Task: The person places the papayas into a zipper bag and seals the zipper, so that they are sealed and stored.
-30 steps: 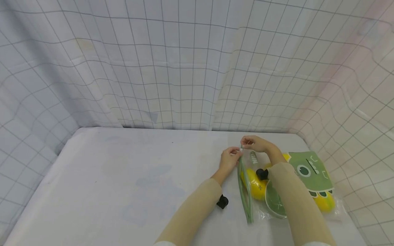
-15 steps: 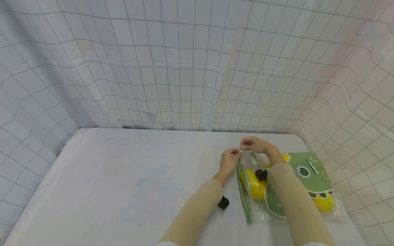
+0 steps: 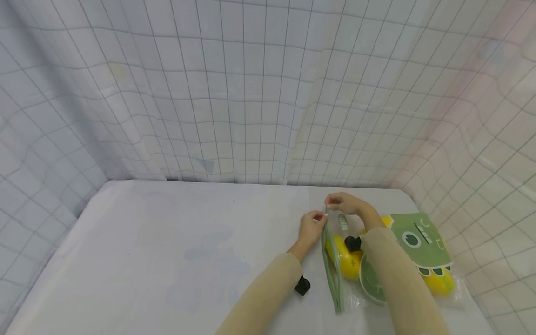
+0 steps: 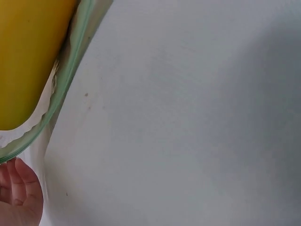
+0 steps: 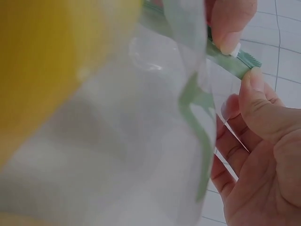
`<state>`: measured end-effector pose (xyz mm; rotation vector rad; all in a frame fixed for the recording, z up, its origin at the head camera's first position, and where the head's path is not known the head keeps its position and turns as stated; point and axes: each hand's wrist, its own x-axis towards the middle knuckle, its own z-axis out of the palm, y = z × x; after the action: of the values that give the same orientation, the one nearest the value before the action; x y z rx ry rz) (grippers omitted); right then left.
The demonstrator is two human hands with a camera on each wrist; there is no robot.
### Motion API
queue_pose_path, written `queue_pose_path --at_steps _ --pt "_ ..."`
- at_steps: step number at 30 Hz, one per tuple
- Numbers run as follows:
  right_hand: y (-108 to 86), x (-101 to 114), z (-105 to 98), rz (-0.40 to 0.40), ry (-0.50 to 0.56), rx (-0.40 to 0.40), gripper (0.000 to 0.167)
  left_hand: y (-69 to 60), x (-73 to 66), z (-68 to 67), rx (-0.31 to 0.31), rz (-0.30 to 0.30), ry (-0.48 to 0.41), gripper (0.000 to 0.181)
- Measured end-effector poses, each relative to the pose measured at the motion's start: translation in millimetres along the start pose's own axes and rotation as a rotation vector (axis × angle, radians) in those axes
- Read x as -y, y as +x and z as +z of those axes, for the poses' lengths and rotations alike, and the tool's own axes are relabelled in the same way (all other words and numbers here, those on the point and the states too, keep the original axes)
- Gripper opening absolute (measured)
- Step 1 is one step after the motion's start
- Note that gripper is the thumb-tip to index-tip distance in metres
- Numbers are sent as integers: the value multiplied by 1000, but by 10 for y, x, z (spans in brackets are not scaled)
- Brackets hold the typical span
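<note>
A clear zip bag with a green cartoon print (image 3: 425, 242) lies at the right of the table. Its green zip strips (image 3: 336, 279) stand apart along the middle and meet at the near end. My left hand (image 3: 311, 230) pinches the small white slider (image 5: 235, 49) near the far end of the strips. Just beyond it, my right hand (image 3: 345, 203) grips the bag's far corner between thumb and fingers; the right wrist view shows its other fingers behind the clear film. Inside the bag lie smooth yellow objects (image 4: 28, 56), their kind unclear, partly hidden by the right sleeve.
White cloth covers the table (image 3: 167, 260), which stretches left of the bag. A gridded white curtain (image 3: 251, 116) rises at the back and both sides. Black wrist cameras (image 3: 302, 285) sit at each sleeve.
The head view has tilted up a little. My left hand has shifted slightly toward me along the zip, so the gap to my right hand has grown. The bag stays put.
</note>
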<state>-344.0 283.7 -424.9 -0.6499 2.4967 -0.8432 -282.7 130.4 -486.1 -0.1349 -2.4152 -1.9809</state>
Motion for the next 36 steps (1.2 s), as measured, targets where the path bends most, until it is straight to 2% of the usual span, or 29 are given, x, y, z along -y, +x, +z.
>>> queue_pose_path --at_steps 7,18,27,36 --pt "-18 17 -4 -5 -23 -16 9 -49 20 -12 19 15 -18 13" --pt "-9 -15 5 -51 8 -28 9 -161 73 -25 90 -26 -31 15" --pt "-13 -4 -2 -31 11 -34 8 -236 84 -56 190 -76 -106 15" --pt "-24 3 -28 -39 -11 -49 10 -327 89 -77 248 -66 -116 16"
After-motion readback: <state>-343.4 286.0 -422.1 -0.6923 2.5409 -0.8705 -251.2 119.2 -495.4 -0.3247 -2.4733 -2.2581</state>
